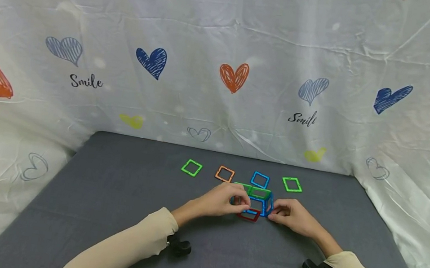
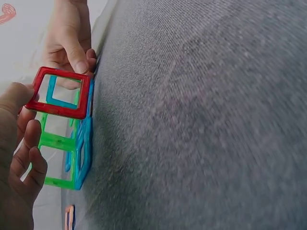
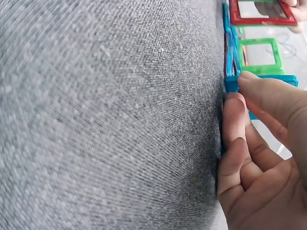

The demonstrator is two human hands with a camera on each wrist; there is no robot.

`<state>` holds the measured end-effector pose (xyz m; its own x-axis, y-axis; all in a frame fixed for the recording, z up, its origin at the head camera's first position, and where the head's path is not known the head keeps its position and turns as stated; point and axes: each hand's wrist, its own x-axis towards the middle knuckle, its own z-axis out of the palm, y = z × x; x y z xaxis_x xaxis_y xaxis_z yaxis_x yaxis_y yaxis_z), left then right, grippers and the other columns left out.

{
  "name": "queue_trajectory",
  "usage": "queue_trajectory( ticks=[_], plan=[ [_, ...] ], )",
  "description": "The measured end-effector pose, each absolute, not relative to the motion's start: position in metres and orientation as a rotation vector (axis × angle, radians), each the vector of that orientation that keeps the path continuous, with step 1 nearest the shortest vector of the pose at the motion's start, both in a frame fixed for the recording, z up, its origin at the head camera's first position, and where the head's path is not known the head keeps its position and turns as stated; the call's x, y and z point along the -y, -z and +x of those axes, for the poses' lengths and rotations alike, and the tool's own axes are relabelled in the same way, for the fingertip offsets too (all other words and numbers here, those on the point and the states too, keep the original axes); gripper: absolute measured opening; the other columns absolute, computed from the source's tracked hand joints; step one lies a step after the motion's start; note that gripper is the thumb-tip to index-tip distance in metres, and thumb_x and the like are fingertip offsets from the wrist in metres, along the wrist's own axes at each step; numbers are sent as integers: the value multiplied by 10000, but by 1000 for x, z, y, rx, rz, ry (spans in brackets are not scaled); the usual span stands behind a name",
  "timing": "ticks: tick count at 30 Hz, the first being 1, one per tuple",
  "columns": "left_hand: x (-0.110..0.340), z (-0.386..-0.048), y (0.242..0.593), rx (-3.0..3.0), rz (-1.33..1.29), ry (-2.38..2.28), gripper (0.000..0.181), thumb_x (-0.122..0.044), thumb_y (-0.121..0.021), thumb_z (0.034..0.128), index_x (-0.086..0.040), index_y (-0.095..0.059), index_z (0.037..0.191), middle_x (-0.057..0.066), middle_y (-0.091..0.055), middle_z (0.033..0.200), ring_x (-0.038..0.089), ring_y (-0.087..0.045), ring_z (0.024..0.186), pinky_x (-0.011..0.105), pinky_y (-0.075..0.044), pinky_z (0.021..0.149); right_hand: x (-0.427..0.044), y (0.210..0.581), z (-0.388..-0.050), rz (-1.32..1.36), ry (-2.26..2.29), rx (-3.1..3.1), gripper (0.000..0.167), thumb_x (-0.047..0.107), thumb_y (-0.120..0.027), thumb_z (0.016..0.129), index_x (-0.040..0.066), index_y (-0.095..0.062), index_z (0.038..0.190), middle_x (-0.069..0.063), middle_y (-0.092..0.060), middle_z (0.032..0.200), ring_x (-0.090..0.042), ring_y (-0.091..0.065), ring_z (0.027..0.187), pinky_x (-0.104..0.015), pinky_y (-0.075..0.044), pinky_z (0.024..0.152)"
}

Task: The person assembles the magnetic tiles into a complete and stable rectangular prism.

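Left hand (image 1: 222, 200) angles in, pinching a red frame (image 2: 56, 110). Right hand (image 1: 294, 217) kinda mirrors it, clamped on a blue frame (image 3: 286, 79).

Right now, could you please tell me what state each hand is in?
Left hand: closed, pinching the red square frame.
Right hand: closed, pinching a blue square frame.
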<state>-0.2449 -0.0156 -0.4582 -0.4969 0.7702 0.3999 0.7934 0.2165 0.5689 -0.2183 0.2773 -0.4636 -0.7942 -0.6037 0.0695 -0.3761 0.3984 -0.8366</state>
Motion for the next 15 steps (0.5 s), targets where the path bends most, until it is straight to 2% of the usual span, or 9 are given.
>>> queue_trajectory(
  ticks=[15],
  plan=[
    [3,-248,464,2447,-1489,1154,50,-192,-709,992,-171,-753,999,-98,-614,942,-19,-544,789,162,-462,684,-277,464,-217,-876,1355,-2424,57,44,-716,959,41,-723,1015,-74,-693,906,-211,-663,756,-266,-520,637]
  ],
)
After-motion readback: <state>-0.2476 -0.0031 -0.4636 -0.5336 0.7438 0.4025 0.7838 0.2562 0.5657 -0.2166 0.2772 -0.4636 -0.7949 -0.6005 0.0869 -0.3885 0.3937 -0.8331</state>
